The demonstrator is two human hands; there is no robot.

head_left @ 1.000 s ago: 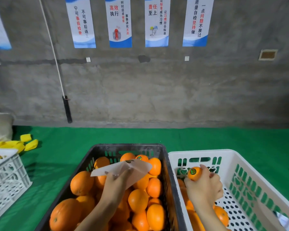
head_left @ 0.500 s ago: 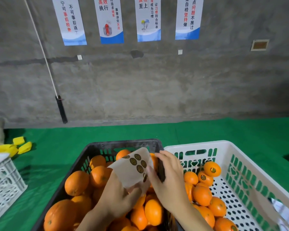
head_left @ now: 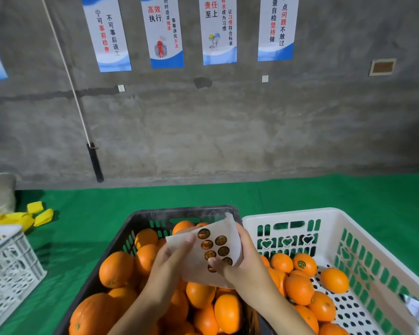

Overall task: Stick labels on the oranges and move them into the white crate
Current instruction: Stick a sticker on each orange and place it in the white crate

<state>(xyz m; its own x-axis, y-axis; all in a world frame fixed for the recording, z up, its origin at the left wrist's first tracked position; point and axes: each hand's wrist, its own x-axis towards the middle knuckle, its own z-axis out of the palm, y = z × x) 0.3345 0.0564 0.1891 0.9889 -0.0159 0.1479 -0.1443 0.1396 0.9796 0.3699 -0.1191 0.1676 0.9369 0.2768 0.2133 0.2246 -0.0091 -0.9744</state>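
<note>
Head view: a white label sheet [head_left: 228, 234] is held over the black crate [head_left: 136, 228] at lower centre. The left hand [head_left: 169, 264] grips its left edge, thumb on top. The right hand [head_left: 247, 264] pinches its lower right, thumb on one round, glossy gold label [head_left: 212, 269]. That label lies right under the thumb, so the right hand is nearer to peel it. The waxy sheet curls, long axis running up the frame. Dimpled oranges [head_left: 116, 269] fill the black crate below. The slotted white crate [head_left: 348, 228], lower right, holds more, one showing a label.

Labelled orange [head_left: 304, 264] now down in the white crate [head_left: 300, 213], right hand [head_left: 247, 269] across onto the label sheet [head_left: 228, 228].
</note>
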